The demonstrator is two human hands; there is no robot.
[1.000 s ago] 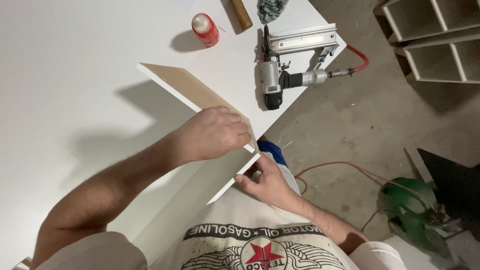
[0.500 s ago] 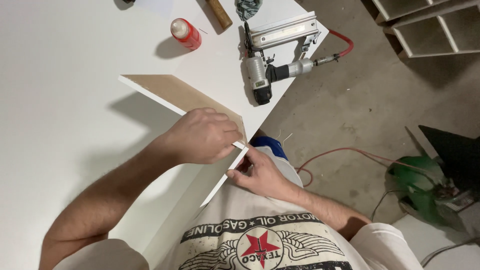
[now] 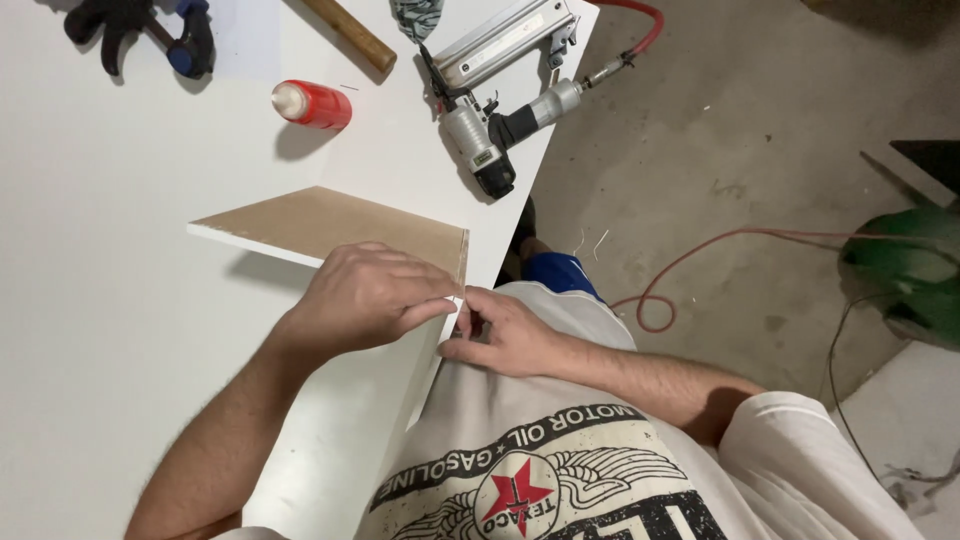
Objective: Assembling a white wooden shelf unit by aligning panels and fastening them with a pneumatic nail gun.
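Note:
A thin brown board (image 3: 330,222) with white edges stands on the white table (image 3: 110,300), leaning over it. My left hand (image 3: 370,297) rests on top of the board's near corner, fingers curled over the edge. My right hand (image 3: 500,330) pinches the same corner from the table's edge side, fingertips touching the left hand's. Below the hands a white panel edge (image 3: 425,385) runs down along the table side toward my shirt.
A pneumatic nail gun (image 3: 495,90) with a red hose (image 3: 700,250) lies at the table's far corner. A red glue bottle (image 3: 312,104), a wooden handle (image 3: 345,35) and a black-and-blue clamp (image 3: 150,35) lie further back. Concrete floor and a green object (image 3: 905,270) are to the right.
The view has shifted, so the table tools sit lower in frame. Both hands have drawn together at the board's near corner, and the board sits more level and nearer the table edge.

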